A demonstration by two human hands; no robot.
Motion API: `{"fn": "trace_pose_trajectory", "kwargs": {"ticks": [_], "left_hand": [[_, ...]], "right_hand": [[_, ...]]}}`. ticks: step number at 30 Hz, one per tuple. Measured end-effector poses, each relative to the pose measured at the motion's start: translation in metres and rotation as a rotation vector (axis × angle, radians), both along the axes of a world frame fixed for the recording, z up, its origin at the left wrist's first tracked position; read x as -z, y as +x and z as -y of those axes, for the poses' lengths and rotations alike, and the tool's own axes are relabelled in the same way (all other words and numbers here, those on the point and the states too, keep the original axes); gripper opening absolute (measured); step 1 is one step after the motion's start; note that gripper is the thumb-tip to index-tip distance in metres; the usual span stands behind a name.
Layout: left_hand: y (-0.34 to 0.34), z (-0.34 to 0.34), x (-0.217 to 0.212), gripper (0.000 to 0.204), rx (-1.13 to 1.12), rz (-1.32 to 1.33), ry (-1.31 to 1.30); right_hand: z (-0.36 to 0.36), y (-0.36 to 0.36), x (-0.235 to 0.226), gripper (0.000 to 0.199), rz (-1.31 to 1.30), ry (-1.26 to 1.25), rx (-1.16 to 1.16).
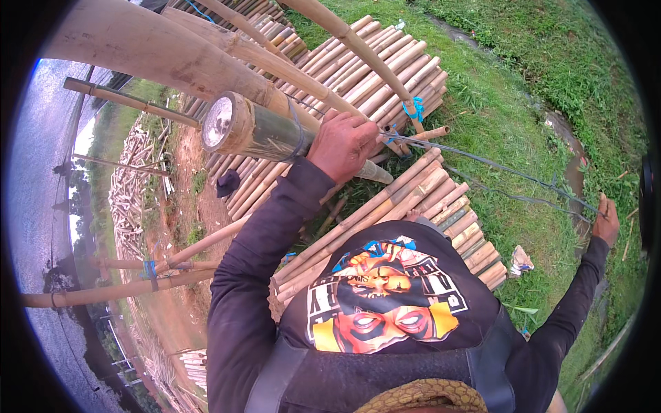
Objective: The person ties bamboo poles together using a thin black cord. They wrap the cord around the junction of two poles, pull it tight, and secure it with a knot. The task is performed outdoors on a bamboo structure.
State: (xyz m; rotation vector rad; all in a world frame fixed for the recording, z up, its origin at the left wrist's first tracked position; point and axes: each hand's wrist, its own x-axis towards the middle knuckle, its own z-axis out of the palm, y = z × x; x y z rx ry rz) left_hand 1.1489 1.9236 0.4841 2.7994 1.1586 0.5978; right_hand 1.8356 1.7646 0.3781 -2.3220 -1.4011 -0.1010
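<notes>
My left hand [341,146] is closed at a joint where bamboo poles cross, its fingers curled over a slim bamboo pole [279,67]. Beside it lies a greenish bamboo pole [268,132] with its pale cut end facing me. A thick bamboo pole [165,51] slants in from the upper left. From the joint a dark strap [482,158], in two strands, stretches taut to the right. My right hand [604,221], arm held far out, is closed on the strap's far end. What lies under my left palm is hidden.
Stacked cut bamboo [372,65] lies behind the joint, and another bamboo stack [420,189] is close in front of me. Blue ties [414,109] bind other poles. A narrow ditch [568,148] crosses the grass at right. A bamboo rail [124,289] runs at left.
</notes>
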Motion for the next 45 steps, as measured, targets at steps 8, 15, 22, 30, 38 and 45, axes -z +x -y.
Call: {"fn": "trace_pose_trajectory", "kwargs": {"ticks": [8,15,22,30,38,45], "left_hand": [[-0.006,0.045,0.007,0.013,0.0,0.041,0.038],[-0.022,0.092,-0.001,0.02,0.036,0.154,0.093],[-0.063,0.1,0.001,0.019,0.073,0.295,0.049],[-0.084,0.102,0.006,0.018,0.261,0.48,0.055],[-0.11,0.104,0.01,0.013,0.352,0.556,0.03],[-0.163,0.148,0.025,0.03,0.043,1.081,-0.399]], "right_hand": [[0.08,0.033,0.129,0.107,0.16,-1.529,-0.156],[-0.093,-0.382,0.03,0.034,-0.822,-0.072,-0.958],[-0.036,-0.513,-0.093,0.03,-1.505,-0.593,-0.952],[0.036,-0.569,-0.104,0.02,-1.381,-0.008,-0.699],[0.062,-0.612,-0.113,0.017,-1.256,0.164,-0.713],[0.047,-0.665,-0.11,0.008,-0.661,0.142,-1.206]]}}
